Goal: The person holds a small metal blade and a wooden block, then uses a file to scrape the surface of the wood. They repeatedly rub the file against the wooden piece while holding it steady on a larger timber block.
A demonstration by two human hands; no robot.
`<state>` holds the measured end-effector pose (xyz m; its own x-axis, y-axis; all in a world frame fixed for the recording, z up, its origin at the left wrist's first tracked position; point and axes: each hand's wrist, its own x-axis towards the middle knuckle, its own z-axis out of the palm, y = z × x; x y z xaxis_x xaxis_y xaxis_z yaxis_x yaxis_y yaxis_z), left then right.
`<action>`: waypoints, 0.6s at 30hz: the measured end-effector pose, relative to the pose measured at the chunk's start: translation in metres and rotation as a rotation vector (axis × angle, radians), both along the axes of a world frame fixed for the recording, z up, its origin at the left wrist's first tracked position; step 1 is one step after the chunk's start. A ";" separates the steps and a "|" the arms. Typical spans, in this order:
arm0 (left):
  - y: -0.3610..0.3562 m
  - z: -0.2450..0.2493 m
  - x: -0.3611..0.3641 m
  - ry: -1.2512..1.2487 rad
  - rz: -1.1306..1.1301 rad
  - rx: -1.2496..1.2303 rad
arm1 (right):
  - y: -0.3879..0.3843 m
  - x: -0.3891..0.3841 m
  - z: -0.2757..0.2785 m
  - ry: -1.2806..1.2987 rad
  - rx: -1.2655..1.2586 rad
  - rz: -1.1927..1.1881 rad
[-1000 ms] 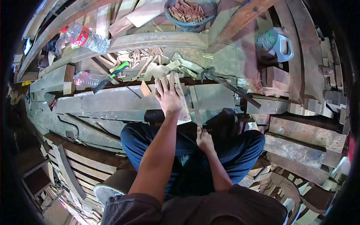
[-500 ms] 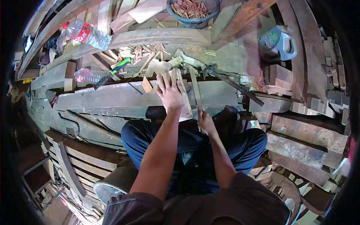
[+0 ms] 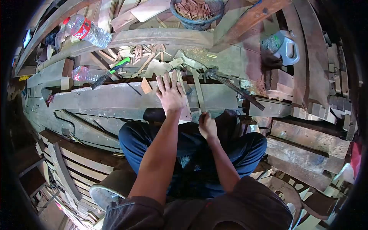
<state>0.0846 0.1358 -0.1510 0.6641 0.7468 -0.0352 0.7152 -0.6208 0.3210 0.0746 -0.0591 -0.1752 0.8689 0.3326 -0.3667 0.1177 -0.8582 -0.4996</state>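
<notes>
My left hand (image 3: 171,96) lies flat with spread fingers on a short pale board (image 3: 185,111), pressing it against the long grey timber beam (image 3: 126,96). The board slants toward my lap. Just right of it, my right hand (image 3: 207,125) is closed round the near end of a long, narrow, flat strip-like tool (image 3: 198,90). The tool points away from me across the beam; its exact kind cannot be made out. Left of my left hand, a small wedge-shaped wood offcut (image 3: 146,86) stands on the beam. A dark long-handled metal tool (image 3: 237,90) rests to the right.
Wood scraps (image 3: 147,53) lie behind the beam, near a green-handled tool (image 3: 111,72) and two plastic bottles, one upper (image 3: 89,32) and one lower (image 3: 88,74). A bucket of wood pieces (image 3: 197,23) stands at the back. A plastic jug (image 3: 281,48) is at right.
The whole view has shifted slightly, so the scene sits a little further left. Both hands keep nearly the same positions on the board and the strip-like tool.
</notes>
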 end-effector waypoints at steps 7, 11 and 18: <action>0.002 -0.003 0.000 0.001 -0.007 0.013 | -0.024 -0.035 0.027 0.054 -0.063 0.045; 0.001 0.006 0.001 0.002 -0.013 -0.026 | -0.008 -0.021 0.005 0.012 0.016 0.084; 0.004 -0.004 0.004 -0.080 0.001 0.011 | -0.020 -0.045 0.032 0.196 -0.152 0.056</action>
